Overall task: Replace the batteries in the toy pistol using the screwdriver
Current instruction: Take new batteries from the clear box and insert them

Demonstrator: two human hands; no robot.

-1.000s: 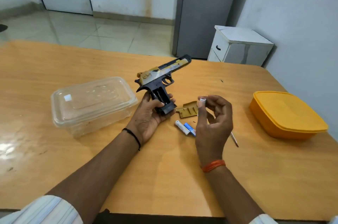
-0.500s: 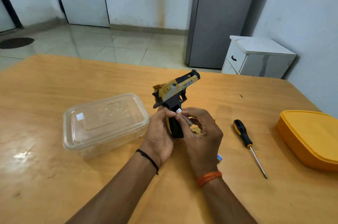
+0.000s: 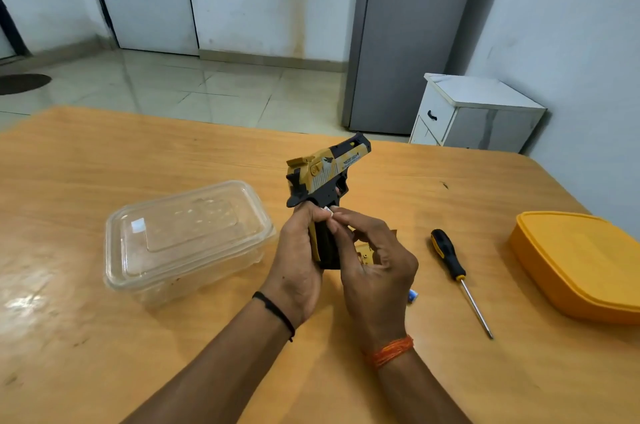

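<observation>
My left hand (image 3: 298,250) grips the black grip of the yellow-and-black toy pistol (image 3: 325,174), barrel pointing up and away. My right hand (image 3: 374,264) pinches a small white battery (image 3: 328,211) against the top of the open grip; most of the battery is hidden by my fingers. The black-and-yellow screwdriver (image 3: 453,271) lies on the table to the right, tip toward me. A bit of the tan battery cover (image 3: 365,255) shows behind my right hand. The end of a blue-and-white battery (image 3: 412,295) peeks out beside my right wrist.
A clear lidded plastic box (image 3: 180,236) stands on the wooden table (image 3: 104,354) to the left of my hands. An orange lidded box (image 3: 581,261) sits at the right edge. A white cabinet (image 3: 474,112) stands beyond the table.
My right hand has brought the white battery from above the table over to the pistol's grip. My left hand has stood the pistol more upright. My view has shifted, so the screwdriver shows fully.
</observation>
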